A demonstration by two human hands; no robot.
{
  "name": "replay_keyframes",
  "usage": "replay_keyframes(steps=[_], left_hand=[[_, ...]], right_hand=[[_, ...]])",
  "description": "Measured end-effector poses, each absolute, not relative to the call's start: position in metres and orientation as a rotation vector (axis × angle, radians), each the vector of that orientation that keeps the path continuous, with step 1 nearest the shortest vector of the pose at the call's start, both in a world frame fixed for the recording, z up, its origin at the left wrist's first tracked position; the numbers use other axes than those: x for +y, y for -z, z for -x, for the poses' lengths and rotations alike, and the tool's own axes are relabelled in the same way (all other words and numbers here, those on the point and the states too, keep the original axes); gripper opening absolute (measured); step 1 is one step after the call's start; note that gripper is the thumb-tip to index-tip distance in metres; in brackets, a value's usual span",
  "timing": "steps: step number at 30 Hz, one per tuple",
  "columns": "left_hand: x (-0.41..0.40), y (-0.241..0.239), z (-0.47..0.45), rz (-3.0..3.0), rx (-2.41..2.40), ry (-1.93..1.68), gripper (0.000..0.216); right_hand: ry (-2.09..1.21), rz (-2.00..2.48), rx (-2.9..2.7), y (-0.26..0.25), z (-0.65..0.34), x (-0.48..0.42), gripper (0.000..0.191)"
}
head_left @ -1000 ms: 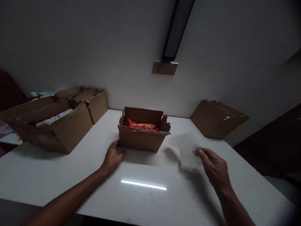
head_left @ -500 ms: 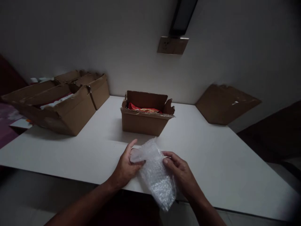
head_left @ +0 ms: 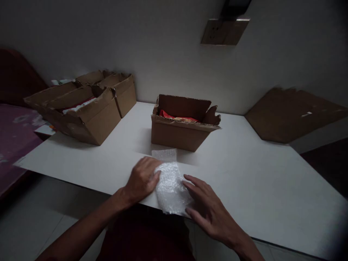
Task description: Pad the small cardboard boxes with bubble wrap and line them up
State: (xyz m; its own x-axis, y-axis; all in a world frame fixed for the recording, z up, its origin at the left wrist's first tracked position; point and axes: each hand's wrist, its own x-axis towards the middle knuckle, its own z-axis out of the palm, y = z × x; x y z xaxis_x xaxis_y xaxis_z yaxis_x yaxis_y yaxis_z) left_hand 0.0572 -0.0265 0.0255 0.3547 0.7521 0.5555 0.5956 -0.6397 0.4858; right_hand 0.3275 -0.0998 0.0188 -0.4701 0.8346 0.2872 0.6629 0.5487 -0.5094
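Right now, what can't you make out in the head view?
- Red packet in the small box: the box's front wall hides most of it; print too dim to read.
- Contents of the large box: covered by its flaps.
- Near edge of the bubble wrap: partly under the left hand and right hand.
- Wall socket: its top is cut off by the frame edge.

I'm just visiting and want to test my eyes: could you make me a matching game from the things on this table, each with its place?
Things:
1. bubble wrap
2. small open box
3. flat cardboard
4. large boxes

Places:
a. leaning on the wall, far right
b. under both hands, at the near table edge
c. far left of the table
d. middle of the table, red packet inside

Pairs: 1-b, 2-d, 3-a, 4-c
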Motion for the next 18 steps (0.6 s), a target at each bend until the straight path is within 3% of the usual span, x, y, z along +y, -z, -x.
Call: replay_keyframes(steps=[3, 7, 13, 18], left_hand=[[-0.026, -0.017, -0.065, -2.526, 1.101, -0.768, 0.036], [-0.002, -0.011, -0.064, -2.424, 1.14, -0.444, 0.051], [-0.004, -0.013, -0.046, -2.22, 1.046, -0.623, 0.052], [-0.058, -0.022, -0.031, -2.121, 0.83, -0.75, 0.068]], right_hand=[[-0.453, 1.079, -2.522, -0.013, -0.315, -0.097, 0.081], [-0.326, 1.084, -2.571, -0.004, -0.301, -0.098, 0.059], [-0.148, 1.03, -2.502, -0.002, -0.292, -0.096, 0.031], [-0.193, 0.966, -2.357, -0.011, -0.285, -0.091, 0.031]])
